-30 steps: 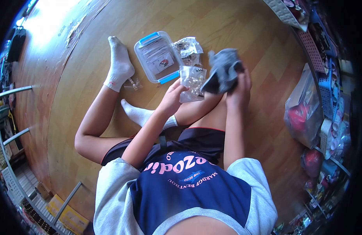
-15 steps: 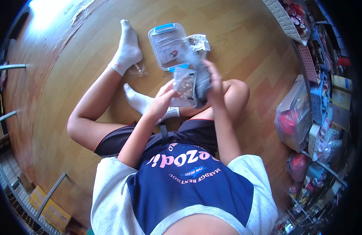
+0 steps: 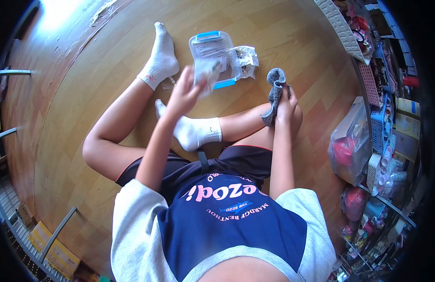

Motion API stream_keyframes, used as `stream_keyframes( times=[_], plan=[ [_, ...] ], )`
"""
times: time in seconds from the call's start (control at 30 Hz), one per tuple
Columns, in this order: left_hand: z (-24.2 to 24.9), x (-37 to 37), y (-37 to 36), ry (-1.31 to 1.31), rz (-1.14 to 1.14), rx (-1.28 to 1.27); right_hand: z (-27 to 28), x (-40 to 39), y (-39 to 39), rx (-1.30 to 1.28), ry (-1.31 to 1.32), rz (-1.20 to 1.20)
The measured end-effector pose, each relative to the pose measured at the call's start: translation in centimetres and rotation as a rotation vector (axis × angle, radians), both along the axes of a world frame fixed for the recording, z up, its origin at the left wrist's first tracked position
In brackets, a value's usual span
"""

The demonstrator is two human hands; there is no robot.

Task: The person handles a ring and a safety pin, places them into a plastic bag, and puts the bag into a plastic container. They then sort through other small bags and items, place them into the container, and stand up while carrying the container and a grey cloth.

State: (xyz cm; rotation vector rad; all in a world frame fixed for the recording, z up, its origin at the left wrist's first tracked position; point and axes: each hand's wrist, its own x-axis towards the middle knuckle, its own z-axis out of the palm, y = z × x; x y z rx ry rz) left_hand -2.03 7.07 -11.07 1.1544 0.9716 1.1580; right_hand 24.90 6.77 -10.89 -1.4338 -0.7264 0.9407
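Head view, from left to right: a white-socked foot [image 3: 163, 54] rests on the wooden floor [image 3: 109, 84] to the left of the left hand [image 3: 182, 94], with a small beaded piece [image 3: 170, 82] by its heel, partly hidden. The left hand pinches a clear packet [image 3: 205, 77], blurred, its contents hard to make out. Just beyond those fingers stands a clear box [image 3: 235, 66] with blue clips, holding a stack of white sheets [image 3: 209, 49]; the packet overlaps its near side in view, and whether they touch cannot be told. Between the hands and farther out, another packet [image 3: 248, 58] lies against the box's right side. A grey cloth [image 3: 274, 96] hangs folded from the right hand, which grips it above the bent knee. Well to the right of that hand sits a plastic bag [image 3: 347, 145] with something red inside. As a judgement, the slick packet could slip if the fingertip hold is loose, a low swing could catch the box's rim, and the cloth's dangling end could snag or drag.
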Motion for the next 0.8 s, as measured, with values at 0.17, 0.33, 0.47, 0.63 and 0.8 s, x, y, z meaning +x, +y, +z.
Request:
stream_keyframes(
  times=[0.17,0.33,0.47,0.63,0.8],
  plan=[
    [1.0,1.4,8.1,0.759,0.017,0.362,-3.4,0.7,0.7,-0.030,-0.074,-0.017],
    [-1.4,4.4,10.7,1.229,-0.456,0.266,-3.3,0.6,1.3,-0.084,0.028,-0.064],
    [-2.8,5.1,9.5,1.311,-0.316,0.392,-2.0,1.4,2.6,-0.065,0.182,-0.136],
    [-2.7,4.9,8.6,1.444,-0.223,0.509,-2.9,3.4,5.2,-0.021,0.223,-0.180],
    [-3.6,5.4,9.4,1.507,-0.182,0.495,-4.0,3.1,5.1,-0.083,0.303,-0.183]
  ],
)
